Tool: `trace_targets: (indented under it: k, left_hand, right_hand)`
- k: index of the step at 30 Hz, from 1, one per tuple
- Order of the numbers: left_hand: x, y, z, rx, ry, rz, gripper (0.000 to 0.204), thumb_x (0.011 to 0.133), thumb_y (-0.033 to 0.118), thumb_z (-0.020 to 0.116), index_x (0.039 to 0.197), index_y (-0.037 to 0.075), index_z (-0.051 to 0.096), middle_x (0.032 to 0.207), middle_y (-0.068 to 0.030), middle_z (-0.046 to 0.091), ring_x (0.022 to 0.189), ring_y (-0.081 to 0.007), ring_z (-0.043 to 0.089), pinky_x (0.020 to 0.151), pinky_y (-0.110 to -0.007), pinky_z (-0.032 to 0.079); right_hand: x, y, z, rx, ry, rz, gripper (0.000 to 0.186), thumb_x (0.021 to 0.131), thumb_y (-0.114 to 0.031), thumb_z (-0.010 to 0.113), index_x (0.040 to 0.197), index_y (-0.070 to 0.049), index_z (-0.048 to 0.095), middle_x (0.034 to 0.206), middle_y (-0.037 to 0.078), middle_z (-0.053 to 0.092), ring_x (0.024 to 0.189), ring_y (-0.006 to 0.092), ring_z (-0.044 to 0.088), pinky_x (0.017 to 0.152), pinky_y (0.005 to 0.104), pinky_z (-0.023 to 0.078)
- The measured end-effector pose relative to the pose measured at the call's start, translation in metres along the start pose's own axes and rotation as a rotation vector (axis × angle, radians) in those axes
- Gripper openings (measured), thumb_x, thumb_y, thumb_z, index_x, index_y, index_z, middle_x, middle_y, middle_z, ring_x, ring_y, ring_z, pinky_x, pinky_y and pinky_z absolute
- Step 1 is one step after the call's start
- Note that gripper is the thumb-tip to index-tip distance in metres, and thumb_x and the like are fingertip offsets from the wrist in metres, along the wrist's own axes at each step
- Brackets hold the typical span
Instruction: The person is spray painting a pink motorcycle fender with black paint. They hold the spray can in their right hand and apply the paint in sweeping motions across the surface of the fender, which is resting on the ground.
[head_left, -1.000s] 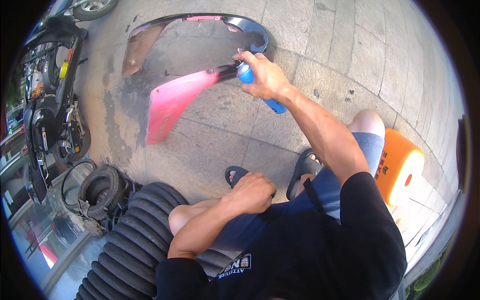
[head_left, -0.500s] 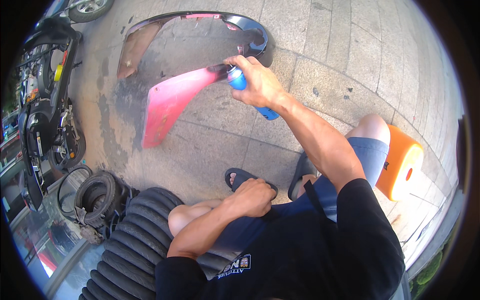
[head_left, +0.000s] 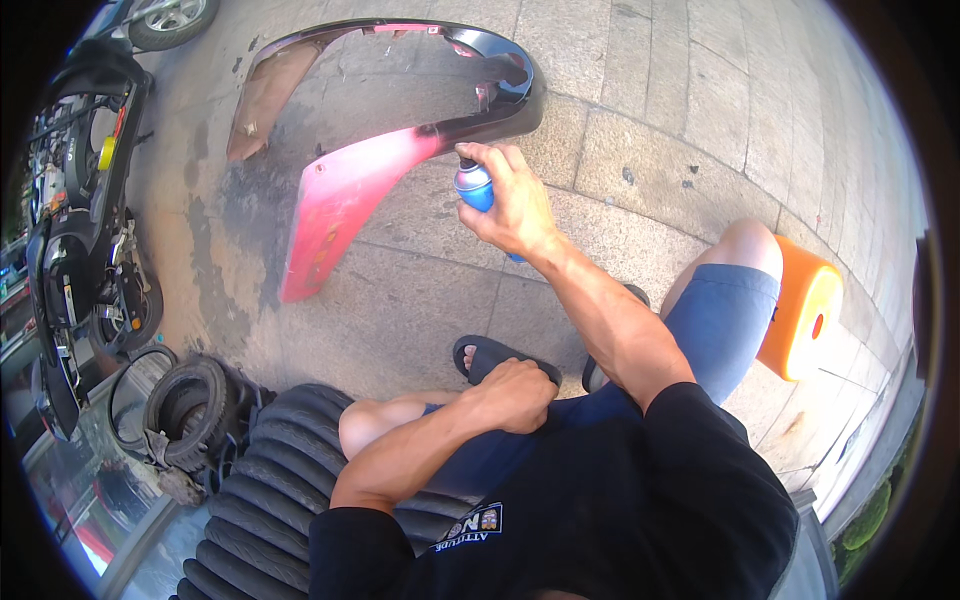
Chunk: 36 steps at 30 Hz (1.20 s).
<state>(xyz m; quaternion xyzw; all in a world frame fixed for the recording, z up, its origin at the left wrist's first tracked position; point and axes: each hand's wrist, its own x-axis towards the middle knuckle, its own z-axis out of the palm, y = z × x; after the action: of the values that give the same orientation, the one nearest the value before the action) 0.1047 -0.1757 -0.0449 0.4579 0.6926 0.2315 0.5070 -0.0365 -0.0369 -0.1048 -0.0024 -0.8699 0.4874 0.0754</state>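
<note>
While our right hand (head_left: 508, 205) grasps the blue spray can (head_left: 474, 190), its fingers wrap around the body, with one fingertip at the top nozzle (head_left: 467, 163). We hold the can apart from, and near, the curved pink-and-black panel (head_left: 365, 190) on the paving (head_left: 430, 280). Our right forearm (head_left: 600, 300) extends forward and leftward. Our left hand (head_left: 513, 396) is clenched by the blue shorts (head_left: 720, 315); its palm is hidden.
</note>
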Motion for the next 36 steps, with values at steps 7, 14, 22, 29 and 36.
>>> trace_targets:
  k: [7, 14, 22, 29, 36]
  left_hand:
    - [-0.006, -0.008, 0.007, 0.06, -0.169, -0.03, 0.023, 0.072, 0.011, 0.065, 0.091, 0.003, 0.075, 0.086, -0.022, 0.072, 0.093, -0.0422, 0.068, 0.082, -0.053, 0.054]
    - [-0.017, -0.017, 0.013, 0.029, -0.099, 0.006, 0.017, 0.074, 0.012, 0.067, 0.081, 0.0, 0.075, 0.083, -0.022, 0.073, 0.091, -0.0409, 0.072, 0.081, -0.05, 0.054]
    - [-0.019, -0.018, 0.007, 0.066, -0.117, 0.023, 0.015, 0.072, 0.012, 0.067, 0.08, 0.001, 0.074, 0.082, -0.022, 0.073, 0.088, -0.041, 0.072, 0.079, -0.051, 0.054]
    - [-0.02, -0.016, 0.005, 0.048, -0.098, 0.029, 0.015, 0.073, 0.012, 0.067, 0.08, 0.001, 0.075, 0.083, -0.0212, 0.073, 0.092, -0.0399, 0.071, 0.081, -0.05, 0.053]
    - [-0.015, -0.013, 0.006, 0.079, -0.134, 0.032, 0.017, 0.073, 0.013, 0.068, 0.08, -0.001, 0.074, 0.085, -0.0207, 0.073, 0.093, -0.0393, 0.07, 0.083, -0.049, 0.053]
  right_hand:
    - [-0.019, 0.001, 0.025, -0.004, 0.173, 0.044, 0.067, 0.073, -0.011, 0.081, 0.135, -0.009, 0.056, 0.121, 0.017, 0.062, 0.111, 0.0388, 0.064, 0.094, 0.0456, 0.055]
    - [-0.031, 0.005, 0.033, -0.01, 0.321, 0.147, 0.069, 0.071, -0.01, 0.082, 0.134, -0.007, 0.056, 0.123, 0.018, 0.063, 0.114, 0.0373, 0.063, 0.097, 0.0449, 0.053]
    - [-0.026, -0.003, 0.038, 0.012, 0.315, 0.16, 0.071, 0.07, -0.011, 0.084, 0.135, -0.005, 0.056, 0.124, 0.018, 0.063, 0.115, 0.0368, 0.062, 0.1, 0.0446, 0.052]
    - [-0.028, -0.007, 0.037, 0.043, 0.184, 0.045, 0.072, 0.071, -0.012, 0.084, 0.137, -0.006, 0.054, 0.127, 0.017, 0.063, 0.117, 0.0366, 0.062, 0.101, 0.0449, 0.052]
    - [-0.038, -0.001, 0.038, -0.004, 0.221, 0.189, 0.07, 0.071, -0.011, 0.083, 0.135, -0.007, 0.055, 0.126, 0.018, 0.063, 0.117, 0.0367, 0.062, 0.1, 0.045, 0.052]
